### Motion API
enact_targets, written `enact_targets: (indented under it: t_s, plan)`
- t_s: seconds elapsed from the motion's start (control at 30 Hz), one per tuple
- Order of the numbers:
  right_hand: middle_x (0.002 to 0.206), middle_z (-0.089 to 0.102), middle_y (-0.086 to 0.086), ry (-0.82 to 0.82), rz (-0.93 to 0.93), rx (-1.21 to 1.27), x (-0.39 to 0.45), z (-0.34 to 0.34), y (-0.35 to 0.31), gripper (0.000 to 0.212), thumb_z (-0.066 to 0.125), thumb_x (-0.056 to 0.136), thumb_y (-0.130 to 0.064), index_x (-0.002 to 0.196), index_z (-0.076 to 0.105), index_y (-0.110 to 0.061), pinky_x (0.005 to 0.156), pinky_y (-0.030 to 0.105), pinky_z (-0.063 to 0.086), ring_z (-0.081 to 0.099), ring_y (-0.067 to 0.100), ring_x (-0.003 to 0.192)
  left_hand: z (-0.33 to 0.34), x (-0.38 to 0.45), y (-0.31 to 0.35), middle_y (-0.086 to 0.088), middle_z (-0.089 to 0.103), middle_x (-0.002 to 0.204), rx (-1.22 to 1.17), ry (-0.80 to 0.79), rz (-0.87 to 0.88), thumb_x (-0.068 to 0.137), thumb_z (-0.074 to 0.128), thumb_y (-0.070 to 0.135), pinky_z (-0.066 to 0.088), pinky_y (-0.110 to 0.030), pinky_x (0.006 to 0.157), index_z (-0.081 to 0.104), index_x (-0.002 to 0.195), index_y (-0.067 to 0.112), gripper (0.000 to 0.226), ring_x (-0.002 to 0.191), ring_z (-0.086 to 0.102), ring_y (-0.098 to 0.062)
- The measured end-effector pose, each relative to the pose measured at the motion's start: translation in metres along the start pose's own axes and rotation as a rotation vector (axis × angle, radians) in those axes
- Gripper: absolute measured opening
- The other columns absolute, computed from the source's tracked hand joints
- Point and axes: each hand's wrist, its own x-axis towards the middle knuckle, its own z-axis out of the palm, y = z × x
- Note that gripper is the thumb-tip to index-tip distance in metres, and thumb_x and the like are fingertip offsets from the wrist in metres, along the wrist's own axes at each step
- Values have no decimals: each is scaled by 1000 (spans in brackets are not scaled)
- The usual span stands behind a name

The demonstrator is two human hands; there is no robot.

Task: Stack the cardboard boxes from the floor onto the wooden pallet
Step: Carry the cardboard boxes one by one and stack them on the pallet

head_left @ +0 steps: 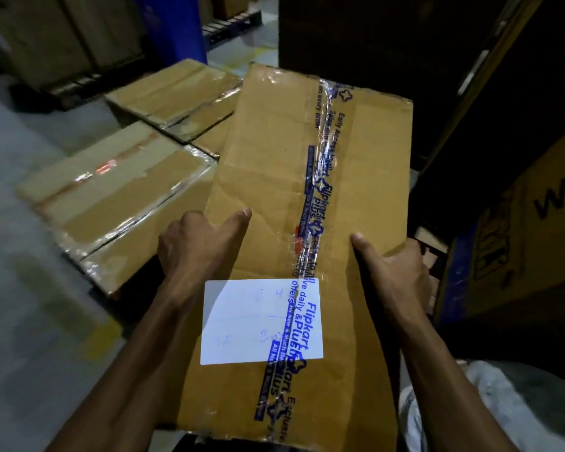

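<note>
The warehouse floor [30,321] was dim grey concrete, with taped boxes [118,203] already laid flat just beyond and to the left of the grip. The person carried a long cardboard box [274,207] lengthwise, the left hand [196,246] and right hand [395,275] clamped on opposite long edges, thumbs on top. That two-sided hold probably kept it level for setting beside the others; the pallet itself was hidden.

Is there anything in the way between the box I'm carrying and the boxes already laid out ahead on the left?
Nothing visible. Left hand and right hand grip the sides of the carried box, whose far end already overlaps the laid-out boxes. Their tops are bare.
</note>
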Motion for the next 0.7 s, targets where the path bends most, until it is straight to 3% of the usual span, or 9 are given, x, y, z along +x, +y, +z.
enact_targets:
  t_s: [0.13,0.23,0.33,0.47,0.7]
  plan:
    - [103,57,1,-73,-84,-8,-46,19,-23,69,59,67,-85,102,39,-29,81,44,52,58,27,93,-50,-31,-47,-26,66,117,-26,70,-85,84,52,75,41,-38,80,67,113,1,81,106,60,-43]
    - [102,58,0,-148,-130,19,-90,44,-47,73,59,60,-89,100,41,-30,83,49,53,60,29,94,-86,-44,-100,-26,65,120,-55,118,-183,83,52,77,42,-40,83,65,116,0,84,111,59,-45]
    - [104,61,1,-211,-197,25,-142,73,-68,72,60,62,-86,104,44,-29,84,48,53,60,29,94,-117,-53,-163,-22,67,107,-92,168,-278,79,52,81,44,-40,80,67,104,3,83,102,62,-43]
    - [115,64,4,-267,-254,0,-229,118,-97,74,65,72,-76,121,50,-22,82,38,47,61,33,103,-168,-73,-256,-17,60,83,-129,215,-329,82,55,75,39,-36,70,59,74,5,71,80,57,-36]
    - [119,60,6,-401,-271,-30,-386,218,-149,75,63,72,-77,120,47,-21,84,39,44,57,34,108,-268,-85,-422,-8,54,77,-137,239,-437,85,57,69,36,-37,74,58,76,8,62,75,49,-29]
